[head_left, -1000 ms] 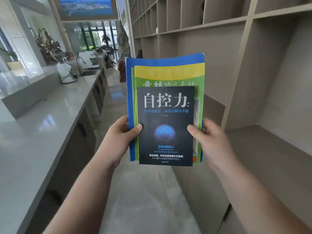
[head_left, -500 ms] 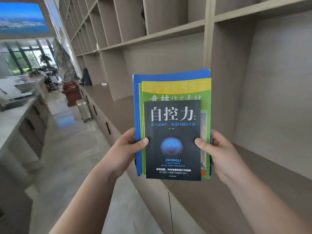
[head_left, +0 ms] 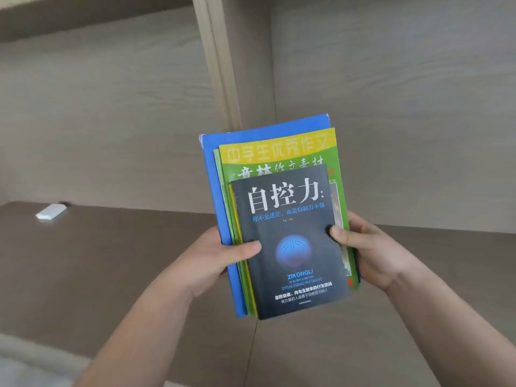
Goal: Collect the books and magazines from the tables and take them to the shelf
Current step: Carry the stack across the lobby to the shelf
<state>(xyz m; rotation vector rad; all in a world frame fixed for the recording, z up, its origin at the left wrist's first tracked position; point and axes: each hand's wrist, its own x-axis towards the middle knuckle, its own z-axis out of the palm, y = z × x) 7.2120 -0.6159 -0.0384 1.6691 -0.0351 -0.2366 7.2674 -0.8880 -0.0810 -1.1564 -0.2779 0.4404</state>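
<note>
Books, gripped by left hand and right hand, now tilt leftward, squarely facing the shelf.

**Setting: reading room or library-type public space, at a wall of built-in shelving**

In front of me: a large wood-grain shelf unit, pale back panels, an upright divider splitting it into big open cubbies. Dark brown shelf board runs left to right. A small white object lies far left on it; type unclear. Stack of books and magazines with Chinese titles fits a reading space.
</note>
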